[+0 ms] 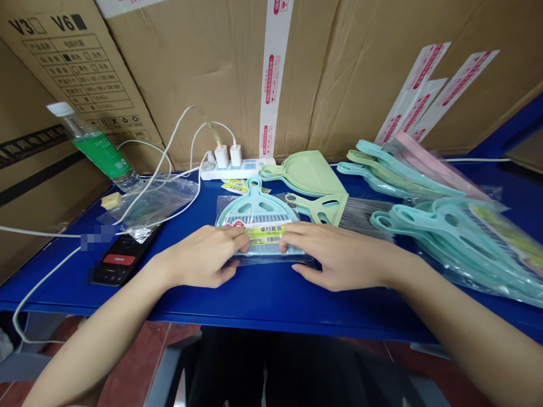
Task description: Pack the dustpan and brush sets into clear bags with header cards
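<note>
A light-blue dustpan and brush set [255, 204] in a clear plastic bag lies in front of me, handle pointing away. Across its near part runs a yellow-green label [271, 230] with printed characters and a barcode. My left hand [207, 254] grips the left side of the set, its curled fingers at the label's left end. From the right, my right hand [335, 254] holds the other side, fingertips by the label's right end. Both thumbs are at the bag's near edge. The palms hide the set's lower corners.
Beyond lie a green dustpan [316, 172] and green brush [318, 208]. Several bagged sets [449, 226] are piled right. A power strip [250, 168] with chargers stands against the cardboard [220, 68]. Left are a bottle [99, 150], phone [123, 257], plastic bag [173, 192] and white cables.
</note>
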{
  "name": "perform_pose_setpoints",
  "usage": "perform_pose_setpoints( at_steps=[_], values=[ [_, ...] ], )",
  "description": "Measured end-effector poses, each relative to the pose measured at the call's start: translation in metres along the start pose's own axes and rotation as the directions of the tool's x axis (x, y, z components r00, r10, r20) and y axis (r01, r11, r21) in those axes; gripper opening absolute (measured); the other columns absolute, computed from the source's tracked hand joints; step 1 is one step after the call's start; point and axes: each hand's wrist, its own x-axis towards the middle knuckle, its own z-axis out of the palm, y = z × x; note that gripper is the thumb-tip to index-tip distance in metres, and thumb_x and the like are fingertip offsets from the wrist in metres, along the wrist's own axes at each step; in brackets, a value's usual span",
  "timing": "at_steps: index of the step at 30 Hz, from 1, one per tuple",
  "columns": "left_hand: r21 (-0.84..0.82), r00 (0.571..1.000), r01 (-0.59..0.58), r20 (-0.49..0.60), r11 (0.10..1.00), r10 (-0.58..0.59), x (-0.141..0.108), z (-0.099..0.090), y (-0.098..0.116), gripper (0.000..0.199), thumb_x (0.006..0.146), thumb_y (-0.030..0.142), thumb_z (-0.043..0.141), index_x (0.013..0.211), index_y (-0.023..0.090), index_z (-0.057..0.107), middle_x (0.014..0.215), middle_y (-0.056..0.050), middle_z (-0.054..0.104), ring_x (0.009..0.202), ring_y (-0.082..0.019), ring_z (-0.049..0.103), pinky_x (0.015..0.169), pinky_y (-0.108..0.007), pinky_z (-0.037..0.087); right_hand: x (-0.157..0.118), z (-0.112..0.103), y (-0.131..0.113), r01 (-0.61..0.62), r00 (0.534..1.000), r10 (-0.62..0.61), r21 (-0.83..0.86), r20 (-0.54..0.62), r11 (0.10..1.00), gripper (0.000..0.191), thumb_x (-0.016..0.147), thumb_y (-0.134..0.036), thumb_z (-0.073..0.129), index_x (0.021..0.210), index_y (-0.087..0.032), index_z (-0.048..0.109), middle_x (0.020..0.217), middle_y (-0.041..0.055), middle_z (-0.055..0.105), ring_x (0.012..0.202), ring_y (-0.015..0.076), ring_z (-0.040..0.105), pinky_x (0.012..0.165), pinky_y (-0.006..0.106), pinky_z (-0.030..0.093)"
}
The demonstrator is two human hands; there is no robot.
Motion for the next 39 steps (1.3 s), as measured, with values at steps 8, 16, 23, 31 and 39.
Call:
perform_pose_setpoints(
  at_steps=[8,16,23,31,39],
  values=[
    [0.025,0.999,0.046,0.025,0.999,-0.047,0.0009,-0.0006,0.0024,0.023,0.079,0.015,0.052,0.101,0.019,0.052,0.100,-0.006,0.066,0.076,-0.019,0.064,0.066,-0.031,0.048,-0.0002,-0.0006,0.0001,-0.014,1.000,0.014,-0.025,0.000,1.000,0.018,0.082,-0.017,0.056,0.098,-0.019,0.065,0.105,0.0107,0.066,0.090,0.0246,0.064,0.076,0.037,0.050],
    [0.026,0.997,0.051,0.049,0.998,-0.053,0.0011,-0.0026,0.0040,0.025,0.079,0.014,0.052,0.104,0.017,0.051,0.097,-0.007,0.067,0.077,-0.023,0.066,0.065,-0.033,0.048,-0.0009,0.0025,0.0037,0.021,0.999,-0.021,0.017,-0.031,1.000,0.020,0.080,-0.016,0.057,0.098,-0.019,0.065,0.101,0.0090,0.066,0.087,0.0237,0.062,0.075,0.036,0.048],
    [0.017,0.998,-0.009,-0.056,1.000,0.010,-0.0003,0.0019,-0.0002,0.028,0.078,0.013,0.054,0.106,0.017,0.055,0.111,-0.010,0.062,0.100,-0.025,0.063,0.086,-0.037,0.051,-0.0011,0.0025,0.0040,0.023,0.999,-0.023,0.034,-0.027,0.999,0.022,0.081,-0.017,0.057,0.101,-0.020,0.065,0.101,0.0087,0.065,0.090,0.0242,0.062,0.078,0.035,0.048],
    [-0.006,0.995,-0.042,-0.088,0.999,0.041,-0.0008,0.0049,-0.0034,0.029,0.078,0.013,0.056,0.107,0.016,0.056,0.114,-0.011,0.059,0.106,-0.027,0.059,0.093,-0.040,0.050,-0.0019,0.0023,0.0034,0.014,1.000,-0.013,0.037,-0.028,0.999,0.023,0.081,-0.017,0.057,0.102,-0.021,0.066,0.102,0.0090,0.066,0.092,0.0249,0.062,0.079,0.036,0.049],
    [0.020,0.997,-0.029,-0.069,0.999,0.030,-0.0002,0.0039,-0.0031,0.029,0.079,0.014,0.055,0.108,0.016,0.056,0.115,-0.012,0.060,0.105,-0.027,0.060,0.092,-0.041,0.051,-0.0006,0.0010,0.0020,-0.004,1.000,0.004,0.024,0.006,1.000,0.021,0.082,-0.018,0.056,0.101,-0.019,0.065,0.106,0.0107,0.066,0.095,0.0260,0.063,0.079,0.037,0.050]
  ],
)
